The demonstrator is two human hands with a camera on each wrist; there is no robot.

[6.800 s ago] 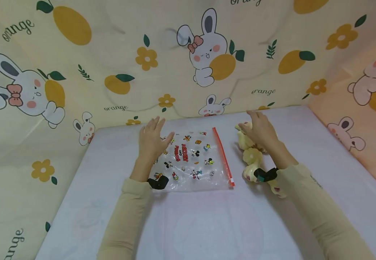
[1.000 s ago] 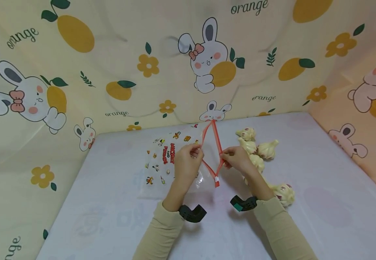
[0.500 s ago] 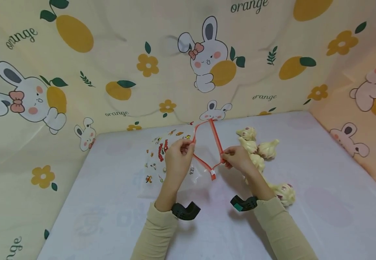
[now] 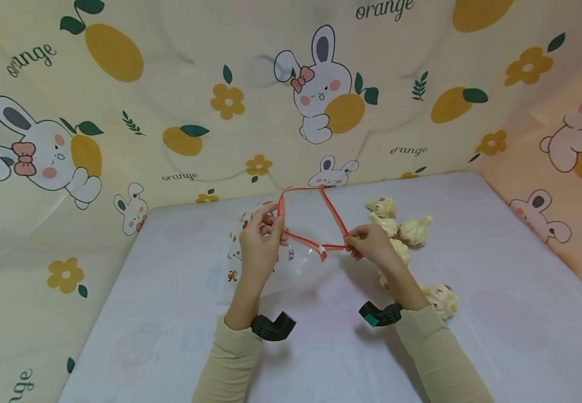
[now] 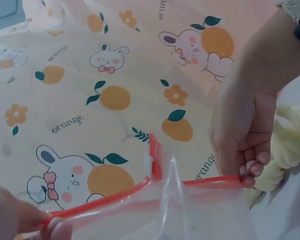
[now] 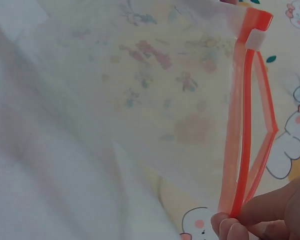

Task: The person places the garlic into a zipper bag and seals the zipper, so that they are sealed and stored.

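Note:
A clear zip bag with red edging and cartoon prints is held by its rim, its mouth spread into a wide four-sided gap. On the left side of the mouth, my left hand pinches the red edge between thumb and fingers. My right hand pinches the opposite edge, as the right wrist view also shows at the red strip. A white slider sits at one end of the zip. Just beyond my right hand lie several garlic bulbs, some partly hidden behind the hand and forearm.
The table has a white cover. One garlic bulb lies nearer the front, beside the right sleeve. A cream cloth printed with rabbits and oranges rises behind the table and along its sides.
Earliest, the bag lay flat with both hands spread. Now both pinch its rim. Over the last second my left hand has moved left, widening the mouth; my right hand has barely moved.

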